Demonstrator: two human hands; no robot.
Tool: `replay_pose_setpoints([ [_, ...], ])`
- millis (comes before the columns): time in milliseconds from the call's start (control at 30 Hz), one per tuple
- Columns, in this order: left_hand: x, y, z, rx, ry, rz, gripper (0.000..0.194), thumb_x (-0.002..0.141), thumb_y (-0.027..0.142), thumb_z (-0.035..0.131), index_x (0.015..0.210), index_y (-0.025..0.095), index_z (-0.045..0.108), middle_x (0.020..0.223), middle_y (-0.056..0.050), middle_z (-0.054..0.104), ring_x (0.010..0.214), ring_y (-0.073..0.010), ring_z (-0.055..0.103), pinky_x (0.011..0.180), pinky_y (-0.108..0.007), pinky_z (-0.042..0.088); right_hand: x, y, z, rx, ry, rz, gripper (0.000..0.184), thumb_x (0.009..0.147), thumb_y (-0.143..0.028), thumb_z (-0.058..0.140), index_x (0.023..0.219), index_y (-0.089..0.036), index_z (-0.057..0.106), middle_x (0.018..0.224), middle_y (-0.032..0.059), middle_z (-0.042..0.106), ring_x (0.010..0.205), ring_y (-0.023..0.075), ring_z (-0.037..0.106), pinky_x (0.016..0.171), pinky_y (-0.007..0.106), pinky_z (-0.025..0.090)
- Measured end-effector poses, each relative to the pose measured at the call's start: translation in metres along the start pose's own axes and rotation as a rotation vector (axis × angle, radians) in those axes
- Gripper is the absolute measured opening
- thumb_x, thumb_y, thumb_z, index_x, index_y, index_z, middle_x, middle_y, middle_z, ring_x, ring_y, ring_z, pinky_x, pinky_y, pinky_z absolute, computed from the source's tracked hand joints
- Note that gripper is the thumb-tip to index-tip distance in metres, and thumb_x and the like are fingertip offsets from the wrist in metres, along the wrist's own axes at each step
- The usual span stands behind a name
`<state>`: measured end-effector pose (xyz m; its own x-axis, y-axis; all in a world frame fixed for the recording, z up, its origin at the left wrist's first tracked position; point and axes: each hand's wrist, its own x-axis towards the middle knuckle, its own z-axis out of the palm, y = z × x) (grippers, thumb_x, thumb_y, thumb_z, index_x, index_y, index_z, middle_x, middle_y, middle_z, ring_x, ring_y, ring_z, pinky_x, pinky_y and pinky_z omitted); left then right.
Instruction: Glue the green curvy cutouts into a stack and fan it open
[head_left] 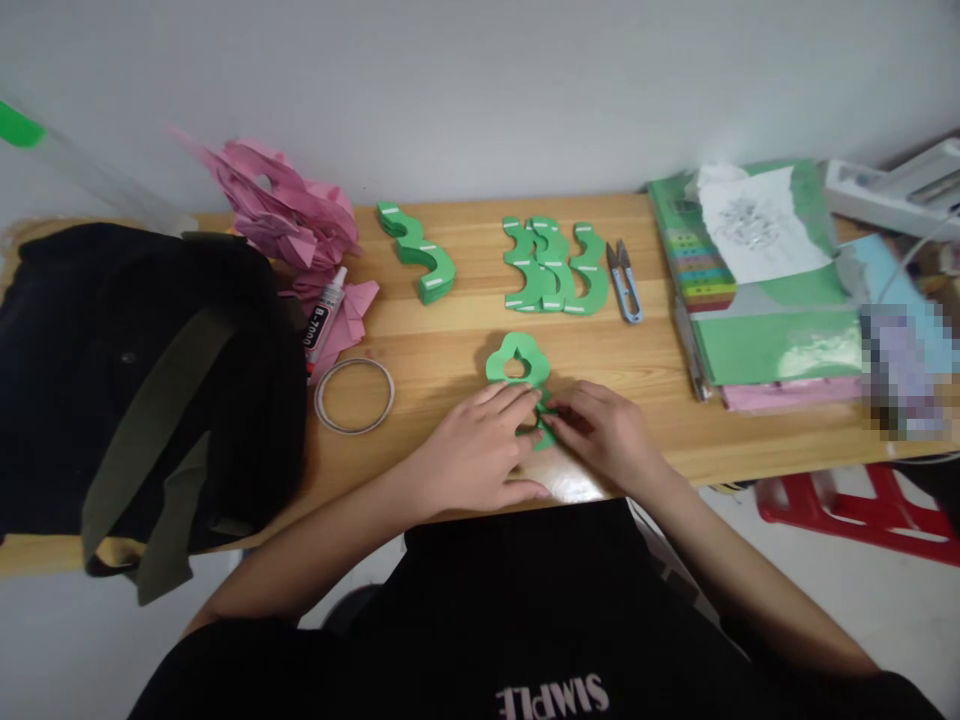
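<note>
Close to the table's front edge lies a green scalloped paper cutout with an opening in its middle. My left hand rests over a green paper piece just below that cutout, fingers stretched out and pressing on it, the thumb apart. From the other side my right hand pinches the edge of the same green paper; its fingertips partly hide it. Further back are overlapping wavy green paper strips with white tape-like patches, and a stack of wavy green strips stands to their left.
Blue-handled thread snips lie right of the strips. Leftward are a tape roll, a glue tube, crumpled pink paper and a black bag. Green packs lie right; a red stool stands below.
</note>
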<state>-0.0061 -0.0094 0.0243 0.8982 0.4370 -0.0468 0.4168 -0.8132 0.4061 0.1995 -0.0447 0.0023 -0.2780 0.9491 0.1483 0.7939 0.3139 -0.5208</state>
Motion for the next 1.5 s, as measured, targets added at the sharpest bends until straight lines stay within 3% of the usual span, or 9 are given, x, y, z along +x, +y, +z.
replay_pose_setpoints([
  [433,0.001,-0.001,0.001,-0.014,0.021,-0.005,0.056,0.085,0.061,0.054,0.117,0.017,0.066,0.143,-0.013,0.046,0.135,-0.0298,0.036,0.115,-0.043,0.022,0.000,0.000,-0.006,0.078,-0.037,0.040,0.016,0.089,-0.023,0.052,0.083,-0.019,0.067,0.077,0.0046,0.067,0.068,0.0153,0.063,0.062,0.027,0.050],
  [633,0.001,-0.002,0.002,-0.007,0.024,0.001,0.054,0.087,0.061,0.052,0.112,0.017,0.068,0.143,-0.013,0.047,0.136,-0.0298,0.035,0.115,-0.044,0.022,-0.001,-0.001,-0.007,0.078,-0.057,-0.018,0.014,0.088,-0.027,0.056,0.092,-0.019,0.067,0.081,0.0070,0.067,0.071,0.0175,0.064,0.064,0.029,0.052],
  [867,0.001,0.000,0.001,0.009,0.032,-0.010,0.056,0.086,0.062,0.052,0.114,0.016,0.068,0.139,-0.014,0.050,0.135,-0.0285,0.037,0.115,-0.042,0.023,-0.003,0.001,-0.001,0.028,0.044,-0.054,0.012,0.089,-0.023,0.055,0.089,-0.019,0.066,0.084,0.0070,0.066,0.075,0.0169,0.064,0.065,0.028,0.053],
  [1100,0.003,0.001,-0.003,-0.008,0.029,-0.003,0.052,0.085,0.060,0.056,0.112,0.018,0.070,0.132,-0.013,0.054,0.132,-0.0282,0.041,0.114,-0.042,0.026,-0.005,-0.001,-0.004,0.125,0.014,0.059,0.013,0.086,-0.025,0.057,0.078,-0.019,0.064,0.075,0.0054,0.064,0.065,0.0152,0.062,0.058,0.027,0.050],
  [1233,0.002,0.000,-0.005,-0.028,0.054,-0.006,0.048,0.084,0.058,0.058,0.109,0.019,0.070,0.129,-0.013,0.056,0.129,-0.0290,0.044,0.111,-0.043,0.030,0.001,0.014,-0.034,0.223,0.063,0.271,0.021,0.082,-0.036,0.060,0.073,-0.019,0.064,0.068,0.0047,0.067,0.057,0.0153,0.063,0.053,0.027,0.050],
  [1300,0.001,0.001,-0.004,-0.048,0.089,-0.005,0.045,0.084,0.057,0.060,0.105,0.019,0.071,0.126,-0.012,0.058,0.127,-0.0287,0.046,0.109,-0.043,0.034,0.011,0.035,-0.062,0.210,0.241,0.446,0.025,0.077,-0.043,0.064,0.074,-0.018,0.064,0.064,0.0042,0.068,0.053,0.0169,0.063,0.052,0.028,0.051],
  [1400,0.000,0.002,-0.001,-0.080,0.164,-0.001,0.039,0.082,0.054,0.064,0.099,0.020,0.072,0.121,-0.011,0.061,0.122,-0.0282,0.050,0.107,-0.045,0.037,0.035,0.076,-0.110,0.092,0.572,0.628,0.020,0.072,-0.038,0.067,0.075,-0.019,0.065,0.062,0.0039,0.068,0.059,0.0212,0.067,0.059,0.033,0.054],
  [1433,0.001,0.002,0.000,-0.092,0.197,0.010,0.039,0.081,0.054,0.065,0.098,0.020,0.072,0.120,-0.011,0.061,0.119,-0.0280,0.051,0.107,-0.046,0.038,0.045,0.091,-0.125,0.050,0.628,0.655,0.015,0.073,-0.033,0.065,0.075,-0.019,0.065,0.063,0.0036,0.068,0.062,0.0217,0.068,0.063,0.034,0.054],
  [1500,0.003,-0.001,0.002,-0.099,0.314,0.037,0.039,0.082,0.052,0.063,0.098,0.018,0.070,0.119,-0.012,0.062,0.117,-0.0278,0.053,0.106,-0.048,0.038,0.066,0.116,-0.149,-0.083,0.587,0.683,0.009,0.073,-0.027,0.062,0.074,-0.018,0.065,0.066,0.0043,0.070,0.069,0.0222,0.070,0.070,0.035,0.053],
])
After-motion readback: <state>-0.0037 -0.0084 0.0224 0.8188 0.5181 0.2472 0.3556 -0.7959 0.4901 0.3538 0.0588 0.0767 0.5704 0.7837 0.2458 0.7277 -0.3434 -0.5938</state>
